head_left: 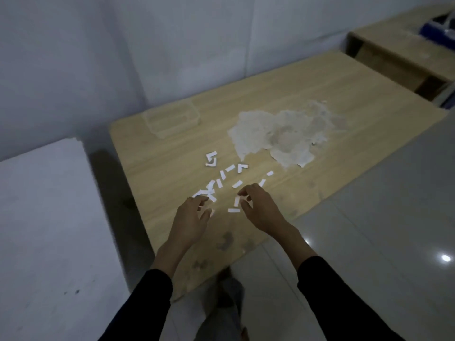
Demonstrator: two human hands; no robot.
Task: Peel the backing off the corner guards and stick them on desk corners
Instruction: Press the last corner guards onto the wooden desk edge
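1. Across the middle of the view runs the light wooden desk [332, 87], set against a pale wall [123, 45], with grey tiled floor [384, 212] on its near right side and a big white block [49, 217] off its left end.
2. Up in the far right corner sits a second desk [394, 38] of the same wood, with something blue on top, too blurred to identify.
3. Look at the desktop: a wide, pale, worn patch [278, 134] spreads over its middle, ragged at the edges.
4. Near the far left corner of the desk stands a clear plastic box [172, 118]; I cannot make out its contents.
5. Both arms reach in from below in black sleeves [147, 303], hands hovering over the near part of the desk.
6. Left hand [194, 215]: fingers curled downward over a cluster of white bits. Whether it pinches one, I cannot tell.
7. Right hand [258, 207]: fingers curled too, thumb and forefinger close together, with a sliver of white showing between them. A true pinch or just overlap? Cannot tell.
8. And the corner guards [211, 160]: small white L-shaped pieces lying flat on the desk, between the hands and the worn patch.
9. Mixed among them are straight white strips [236, 184], scattered at all angles; one lies just beside the right hand's fingertips [242, 192].
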